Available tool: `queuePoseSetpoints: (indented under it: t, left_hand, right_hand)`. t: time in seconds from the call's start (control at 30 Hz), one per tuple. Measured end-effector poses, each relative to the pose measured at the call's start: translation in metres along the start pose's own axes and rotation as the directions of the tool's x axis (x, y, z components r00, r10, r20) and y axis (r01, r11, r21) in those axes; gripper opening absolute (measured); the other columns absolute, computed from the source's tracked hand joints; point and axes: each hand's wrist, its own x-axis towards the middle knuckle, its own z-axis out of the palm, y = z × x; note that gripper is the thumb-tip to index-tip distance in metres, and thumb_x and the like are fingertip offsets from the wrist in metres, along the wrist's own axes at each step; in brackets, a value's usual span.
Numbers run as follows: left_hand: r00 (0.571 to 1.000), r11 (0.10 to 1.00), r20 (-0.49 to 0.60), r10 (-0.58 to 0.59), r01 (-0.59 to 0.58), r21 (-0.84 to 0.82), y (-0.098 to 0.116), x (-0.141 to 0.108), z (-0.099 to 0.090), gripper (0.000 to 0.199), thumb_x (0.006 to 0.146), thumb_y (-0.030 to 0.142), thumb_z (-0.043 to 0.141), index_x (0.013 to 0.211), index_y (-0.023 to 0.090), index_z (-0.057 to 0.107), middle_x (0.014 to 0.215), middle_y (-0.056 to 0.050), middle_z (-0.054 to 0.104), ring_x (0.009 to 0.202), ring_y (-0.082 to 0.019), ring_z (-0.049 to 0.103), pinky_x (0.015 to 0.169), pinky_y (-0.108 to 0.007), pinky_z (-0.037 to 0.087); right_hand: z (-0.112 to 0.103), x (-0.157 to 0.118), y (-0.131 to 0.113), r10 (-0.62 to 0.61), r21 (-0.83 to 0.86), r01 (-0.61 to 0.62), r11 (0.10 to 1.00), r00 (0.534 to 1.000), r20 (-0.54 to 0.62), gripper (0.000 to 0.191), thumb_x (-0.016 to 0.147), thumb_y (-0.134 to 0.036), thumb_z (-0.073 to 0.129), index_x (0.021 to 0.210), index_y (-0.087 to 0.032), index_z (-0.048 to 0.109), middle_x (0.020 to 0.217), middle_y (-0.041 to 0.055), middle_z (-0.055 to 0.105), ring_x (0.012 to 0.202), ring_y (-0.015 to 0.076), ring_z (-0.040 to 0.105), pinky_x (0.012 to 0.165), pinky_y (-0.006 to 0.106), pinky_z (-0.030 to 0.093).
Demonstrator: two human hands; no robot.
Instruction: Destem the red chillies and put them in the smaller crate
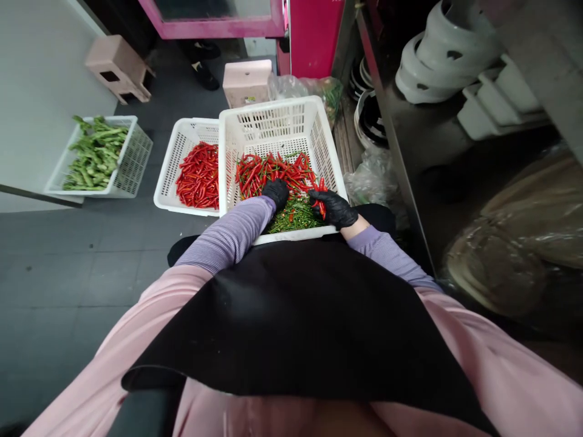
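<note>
We find several red chillies point(322, 209) just right of the frame's centre, grasped in the fingers of the gloved right hand point(336, 208). Their ends project beyond the grip; slackened fingers could, we judge, let them drop. The gloved left hand point(277, 193) reaches into loose chillies point(257, 173) at centre; its fingers are hidden, and we cannot tell whether they grasp anything. Below it lie green stems point(296, 218), touching that pile; with no divider visible, raking could mix the two. Both heaps sit in a large white basket point(328, 164), its near rim by the black apron point(291, 303); a nudge from the body could tilt it. Left of centre, a second basket point(169, 175) holds further chillies point(199, 178); careless handling could scatter some onto the floor point(118, 243).
</note>
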Motion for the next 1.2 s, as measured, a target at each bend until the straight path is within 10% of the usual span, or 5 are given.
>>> queuePoseSetpoints:
  t: [0.33, 0.6, 0.73, 0.93, 1.2]
  left_hand:
    - [0.985, 0.951, 0.031, -0.171, 0.174, -0.257, -0.04, -0.019, 0.003, 0.027, 0.095, 0.045, 0.079, 0.099, 0.019, 0.087, 0.097, -0.013, 0.082, 0.104, -0.03, 0.079, 0.088, -0.031, 0.056]
    - [0.98, 0.53, 0.053, -0.193, 0.15, -0.835, -0.041, -0.046, -0.001, 0.04, 0.088, 0.055, 0.085, 0.098, 0.017, 0.078, 0.08, 0.0, 0.072, 0.076, -0.018, 0.065, 0.075, -0.029, 0.054]
    - [0.984, 0.516, -0.008, -0.175, 0.085, -0.853, -0.029, -0.05, -0.002, 0.055, 0.083, 0.063, 0.089, 0.107, 0.014, 0.081, 0.09, -0.003, 0.076, 0.086, -0.02, 0.067, 0.082, -0.031, 0.057]
    - [0.994, 0.465, -0.029, -0.11, 0.026, -0.885, -0.02, -0.053, -0.002, 0.064, 0.078, 0.072, 0.092, 0.106, 0.016, 0.082, 0.085, 0.0, 0.074, 0.078, -0.016, 0.063, 0.074, -0.028, 0.053]
    - [0.991, 0.113, 0.062, -0.118, 0.076, -0.991, -0.037, -0.068, 0.006, 0.056, 0.083, 0.053, 0.098, 0.06, 0.019, 0.06, 0.047, 0.001, 0.054, 0.047, -0.009, 0.044, 0.049, -0.024, 0.032]
  right_hand:
    - [-0.006, 0.008, 0.007, -0.049, -0.126, 0.046, 0.991, 0.999, -0.019, 0.046, 0.076, -0.047, 0.101, 0.071, -0.024, 0.061, 0.055, -0.005, 0.057, 0.046, 0.0107, 0.045, 0.044, 0.025, 0.033]
    - [0.026, 0.01, 0.014, -0.285, -0.244, 0.278, 0.929, 0.959, 0.006, 0.045, 0.068, -0.05, 0.101, 0.07, -0.025, 0.065, 0.061, -0.0053, 0.064, 0.061, 0.0147, 0.057, 0.057, 0.028, 0.046]
    - [0.041, 0.009, 0.008, -0.402, -0.201, 0.394, 0.897, 0.916, 0.002, 0.045, 0.067, -0.049, 0.105, 0.085, -0.025, 0.071, 0.079, -0.0031, 0.076, 0.086, 0.0207, 0.071, 0.079, 0.032, 0.059]
    - [0.038, 0.017, 0.014, -0.163, -0.181, 0.17, 0.969, 0.985, 0.053, 0.051, 0.07, -0.054, 0.105, 0.074, -0.025, 0.064, 0.062, -0.0052, 0.062, 0.059, 0.0152, 0.054, 0.059, 0.031, 0.049]
    - [0.014, 0.037, 0.008, -0.415, -0.539, 0.358, 0.763, 0.91, 0.017, 0.04, 0.083, -0.056, 0.091, 0.092, -0.019, 0.079, 0.084, 0.0028, 0.08, 0.085, 0.0245, 0.073, 0.085, 0.038, 0.059]
